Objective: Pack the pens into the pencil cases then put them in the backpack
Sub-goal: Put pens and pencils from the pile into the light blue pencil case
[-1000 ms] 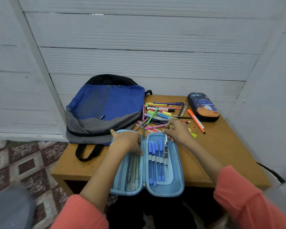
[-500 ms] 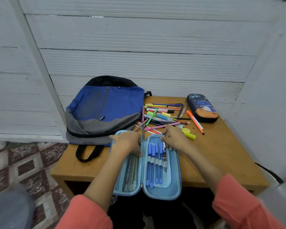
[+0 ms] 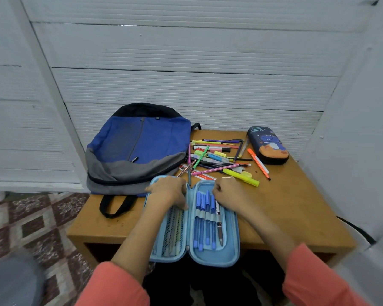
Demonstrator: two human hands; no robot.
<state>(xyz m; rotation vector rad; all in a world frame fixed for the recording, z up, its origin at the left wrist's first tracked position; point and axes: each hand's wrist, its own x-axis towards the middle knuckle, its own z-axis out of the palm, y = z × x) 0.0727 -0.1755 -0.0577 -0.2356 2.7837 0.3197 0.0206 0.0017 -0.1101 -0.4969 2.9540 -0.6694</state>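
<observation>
— What is your left hand (image 3: 167, 192) doing?
— It lies palm down on the far end of the open case (image 3: 234, 235), on its left half over the mesh pocket (image 3: 173, 235). Your fingers are curled down beside the spine and hold that half flat, thumb pointing in toward the middle.

— And your right hand (image 3: 229, 194)?
— Knuckles up, fingers bunched together at the tops of the blue pens (image 3: 205, 217) in the right half, just above the dark pen (image 3: 219, 228) at their right. Whether you are pinching one, I cannot tell; the fingertips are hidden.

— Your arms?
— Both forearms reach forward from the near edge and angle in toward the case, wrists bent down, coral sleeves (image 3: 113, 286) pushed up.

— Where does everything sit?
— The case lies at the near edge of the table (image 3: 296, 206), overhanging it. The loose pens (image 3: 215, 155) are heaped just beyond your hands. The backpack (image 3: 142, 144) lies flat at the far left, the dark case (image 3: 268, 144) closed at the far right.
</observation>
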